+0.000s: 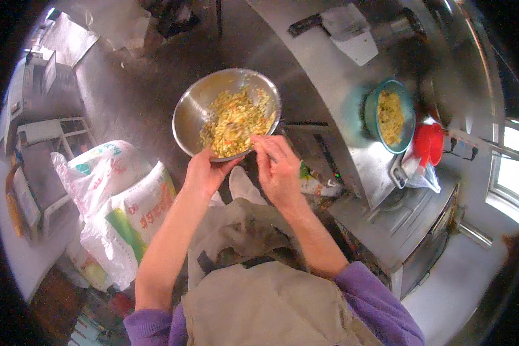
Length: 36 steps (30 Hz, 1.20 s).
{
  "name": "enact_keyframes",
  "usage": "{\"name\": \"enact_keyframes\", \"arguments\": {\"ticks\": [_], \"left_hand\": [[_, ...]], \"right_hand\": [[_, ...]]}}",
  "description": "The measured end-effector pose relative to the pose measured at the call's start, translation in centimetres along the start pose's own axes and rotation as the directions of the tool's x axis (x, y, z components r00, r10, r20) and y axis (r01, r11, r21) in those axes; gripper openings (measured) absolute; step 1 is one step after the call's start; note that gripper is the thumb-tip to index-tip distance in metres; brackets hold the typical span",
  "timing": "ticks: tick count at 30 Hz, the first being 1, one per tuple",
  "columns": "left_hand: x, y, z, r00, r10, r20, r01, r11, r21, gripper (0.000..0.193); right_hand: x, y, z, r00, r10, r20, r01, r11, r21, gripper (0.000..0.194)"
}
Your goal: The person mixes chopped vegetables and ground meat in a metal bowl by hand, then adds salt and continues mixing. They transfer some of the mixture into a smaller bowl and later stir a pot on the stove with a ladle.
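Note:
A stainless-steel mixing bowl (189,114) hangs tilted in front of my body, above the floor. My left hand (206,171) grips its near rim, with the fingers partly hidden under the bowl. Inside lies a chopped yellow and green food mixture (235,116) flecked with orange bits, heaped towards the near and right side. My right hand (279,168) is closed around the handle of a metal utensil (271,152), seemingly a spoon, whose head is in the mixture and hard to make out.
To the right, a steel counter (328,82) bears a teal bowl (373,116) of similar filling, a cleaver (344,24) and a red plastic scoop (430,142). Printed white sacks (129,207) stand at my left. Beyond them is a framed cabinet (47,151).

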State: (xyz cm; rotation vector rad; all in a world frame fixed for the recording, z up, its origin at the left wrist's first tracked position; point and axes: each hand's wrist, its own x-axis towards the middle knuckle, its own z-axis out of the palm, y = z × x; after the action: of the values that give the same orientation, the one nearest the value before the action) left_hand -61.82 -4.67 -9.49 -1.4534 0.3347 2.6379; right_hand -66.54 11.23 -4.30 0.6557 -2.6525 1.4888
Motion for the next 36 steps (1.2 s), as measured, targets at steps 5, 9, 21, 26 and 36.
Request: {"name": "enact_keyframes", "arguments": {"ticks": [5,9,21,26,36], "left_hand": [[-2.6,-0.6,2.0,0.988,0.145,-0.044,-0.143,0.989,0.043,0.044],[-6.4,0.5,2.4,0.968,0.238,0.077,-0.250,0.912,0.325,0.047],[-8.4,3.6,6.2,0.907,0.360,0.216,-0.413,0.859,0.303,0.051],[-7.9,5.6,7.6,0.898,0.354,0.261,-0.426,0.846,0.321,0.048],[-5.9,11.2,11.2,0.900,0.286,0.328,-0.415,0.791,0.449,0.043]], "right_hand": [[4.0,-0.2,-1.4,0.990,0.096,0.105,-0.127,0.926,0.355,0.015],[8.4,1.5,-5.4,0.980,-0.196,0.028,0.197,0.980,-0.035,0.010],[7.6,-4.1,-5.3,0.898,-0.381,0.220,0.338,0.917,0.210,0.015],[12.8,-3.9,-4.0,0.896,-0.377,0.236,0.384,0.923,0.016,0.013],[20.7,-4.8,-1.4,0.938,-0.264,0.224,0.244,0.963,0.111,0.014]]}}
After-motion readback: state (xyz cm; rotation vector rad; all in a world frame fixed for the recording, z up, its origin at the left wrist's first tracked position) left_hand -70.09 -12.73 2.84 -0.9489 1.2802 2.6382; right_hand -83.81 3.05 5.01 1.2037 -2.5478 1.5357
